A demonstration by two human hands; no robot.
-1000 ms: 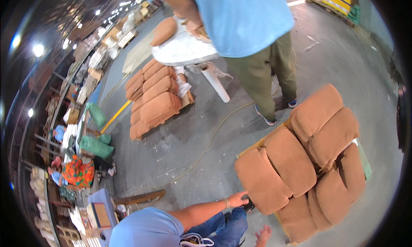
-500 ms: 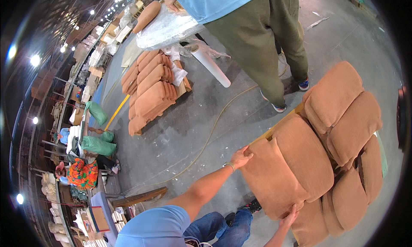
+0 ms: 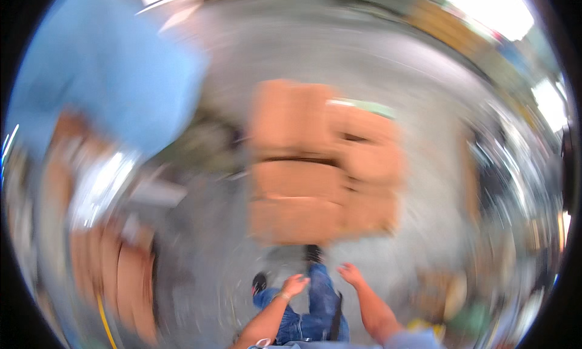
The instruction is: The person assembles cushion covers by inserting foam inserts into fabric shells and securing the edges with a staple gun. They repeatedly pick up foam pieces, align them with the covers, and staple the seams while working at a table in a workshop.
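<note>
The whole view is smeared by motion. My left hand [image 3: 295, 285] hangs in front of my jeans, holding nothing, its fingers loosely apart. To the other side of my leg, my right hand [image 3: 350, 274] is likewise free, with its fingers apart. Both hands are nearest the front edge of a broad stack of rust-brown fabric cushions [image 3: 296, 220], but do not touch it. The cushions lie in side-by-side piles, some overlapping. Something pale green [image 3: 379, 109] shows at the stack's far right corner.
A person in a light blue shirt [image 3: 115, 64] stands close at the left. Past them are a shiny plastic-wrapped bundle [image 3: 103, 188] and another pile of brown cushions [image 3: 112, 270]. A white roll [image 3: 157, 191] lies near it on the grey floor [image 3: 206, 276].
My hands have let go of the front cushion and drawn back toward my body. The view has swung right, so the cushion stack now sits in the middle and the other person at the left.
</note>
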